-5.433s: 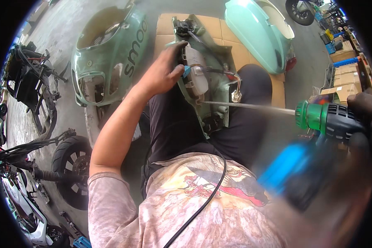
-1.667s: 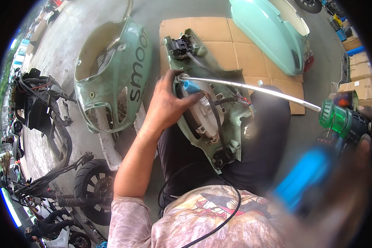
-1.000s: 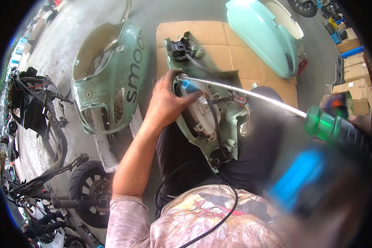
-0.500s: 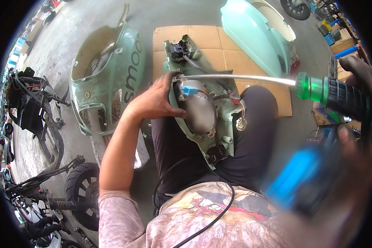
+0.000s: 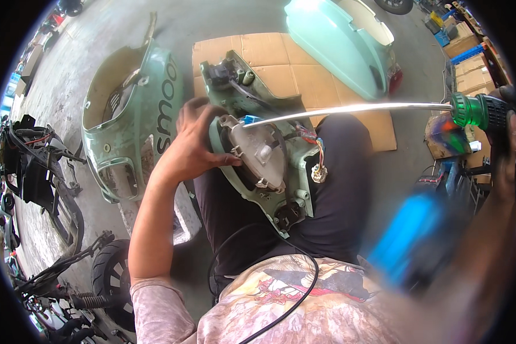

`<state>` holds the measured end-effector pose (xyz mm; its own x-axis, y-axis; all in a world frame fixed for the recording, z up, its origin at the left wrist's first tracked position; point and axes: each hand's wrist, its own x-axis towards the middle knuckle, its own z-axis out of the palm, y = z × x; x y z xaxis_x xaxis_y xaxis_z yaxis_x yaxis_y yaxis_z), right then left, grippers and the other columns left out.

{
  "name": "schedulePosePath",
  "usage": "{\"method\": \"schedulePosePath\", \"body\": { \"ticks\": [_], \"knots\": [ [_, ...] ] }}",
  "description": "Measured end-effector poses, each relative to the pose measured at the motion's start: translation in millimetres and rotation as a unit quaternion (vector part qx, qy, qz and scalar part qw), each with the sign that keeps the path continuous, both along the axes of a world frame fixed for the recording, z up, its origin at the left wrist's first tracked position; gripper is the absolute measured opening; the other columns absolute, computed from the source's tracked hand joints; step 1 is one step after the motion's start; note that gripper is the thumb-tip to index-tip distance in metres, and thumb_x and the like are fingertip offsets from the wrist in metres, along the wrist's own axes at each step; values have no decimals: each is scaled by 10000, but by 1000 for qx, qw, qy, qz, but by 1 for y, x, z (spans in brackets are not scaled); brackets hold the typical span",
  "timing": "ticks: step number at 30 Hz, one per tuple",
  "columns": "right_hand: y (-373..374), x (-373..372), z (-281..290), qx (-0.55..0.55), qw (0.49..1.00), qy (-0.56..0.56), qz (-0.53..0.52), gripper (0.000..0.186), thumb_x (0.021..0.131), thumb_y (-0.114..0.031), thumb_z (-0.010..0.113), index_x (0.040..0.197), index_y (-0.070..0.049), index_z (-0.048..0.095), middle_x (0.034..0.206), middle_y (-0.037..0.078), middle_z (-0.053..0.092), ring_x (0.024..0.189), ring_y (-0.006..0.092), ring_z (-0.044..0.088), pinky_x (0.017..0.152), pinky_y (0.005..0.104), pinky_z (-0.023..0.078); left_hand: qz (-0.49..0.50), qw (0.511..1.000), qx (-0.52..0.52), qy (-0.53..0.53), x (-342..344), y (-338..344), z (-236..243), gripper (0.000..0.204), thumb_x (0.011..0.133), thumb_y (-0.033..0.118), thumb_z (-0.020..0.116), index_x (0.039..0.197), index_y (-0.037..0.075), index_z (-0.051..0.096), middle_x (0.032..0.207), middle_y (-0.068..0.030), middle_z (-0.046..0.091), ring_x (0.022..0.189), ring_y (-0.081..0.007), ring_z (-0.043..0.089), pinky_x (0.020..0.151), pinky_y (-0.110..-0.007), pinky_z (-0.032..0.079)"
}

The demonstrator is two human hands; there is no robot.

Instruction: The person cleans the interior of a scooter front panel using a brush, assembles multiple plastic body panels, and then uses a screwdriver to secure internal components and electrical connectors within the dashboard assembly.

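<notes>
A pale green scooter panel (image 5: 297,195) lies tilted across my thighs, with a grey-white lamp housing (image 5: 265,153) set in it. My left hand (image 5: 198,143) grips the panel's left edge, its thumb reaching toward the lamp housing. At the far right my right hand (image 5: 507,129) holds a cordless drill by its black body behind a green collar (image 5: 466,110). A long, thin silver bit (image 5: 350,109) runs left from the collar. Its tip is beside a blue connector (image 5: 250,119) at the lamp's upper end. A white plug on coloured wires (image 5: 319,173) hangs at the panel's right.
Flattened cardboard (image 5: 378,129) lies beyond my knees. A larger green body shell (image 5: 155,109) stands at left, and another glossy green cover (image 5: 338,46) lies at the upper right. A wheel (image 5: 113,275) and frame parts line the left. Boxes (image 5: 464,74) crowd the right edge.
The bit's tip has come off the corner post of the lamp and now sits lower, by the blue connector. The drill has moved right. My left hand and the panel have shifted slightly left.
</notes>
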<state>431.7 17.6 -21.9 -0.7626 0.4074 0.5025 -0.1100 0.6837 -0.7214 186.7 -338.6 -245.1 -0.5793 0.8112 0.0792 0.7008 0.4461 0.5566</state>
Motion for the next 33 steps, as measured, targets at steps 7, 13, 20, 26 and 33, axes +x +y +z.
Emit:
{"method": "schedulePosePath", "body": {
  "ticks": [7, 13, 20, 26, 33],
  "knots": [
    [59, 53, -49, -282, 940, 89, -168, 332, 978, -245, 439, 1223, -33, 511, 1098, 97, 585, 923, 149, 559, 801, 266, 435, -75, 964, 154, -204, -12, 23, 24, 792, 580, 121, 851, 1263, 53, 454, 1253, -104, 513, 1193, -212, 470, 1033, -356, 354],
    [92, 90, -120, -305, 924, 115, -200, 283, 986, -245, 472, 1167, -39, 544, 1007, 74, 616, 804, 140, 552, 669, 277, 406, -40, 880, 265, -392, -17, 12, 13, 939, 549, 163, 898, 1294, 49, 338, 1321, -156, 469, 1244, -293, 443, 1039, -431, 365],
    [83, 146, -355, -473, 796, 99, -363, 313, 971, -341, 514, 1082, -52, 554, 909, 56, 603, 709, 132, 552, 657, 276, 449, 62, 875, 359, -317, -6, -34, 11, 981, 555, 265, 909, 1302, 50, 310, 1346, -190, 418, 1242, -310, 436, 1032, -427, 370],
    [4, 231, -544, -570, 688, 4, -449, 382, 990, -359, 429, 1185, -46, 528, 1070, 52, 557, 945, 167, 537, 805, 314, 444, 141, 877, 394, -235, 6, -85, 23, 1079, 604, 395, 849, 1438, 43, 262, 1420, -182, 370, 1319, -316, 355, 1095, -469, 276],
    [-17, 282, -617, -704, 524, 15, -480, 463, 961, -335, 481, 1261, 17, 508, 1182, 111, 580, 1039, 231, 565, 881, 353, 462, 164, 836, 447, -273, 21, -105, 20, 1151, 627, 407, 852, 1462, 3, 171, 1362, -96, 430, 1267, -286, 415, 1055, -437, 340]
  ]
}}
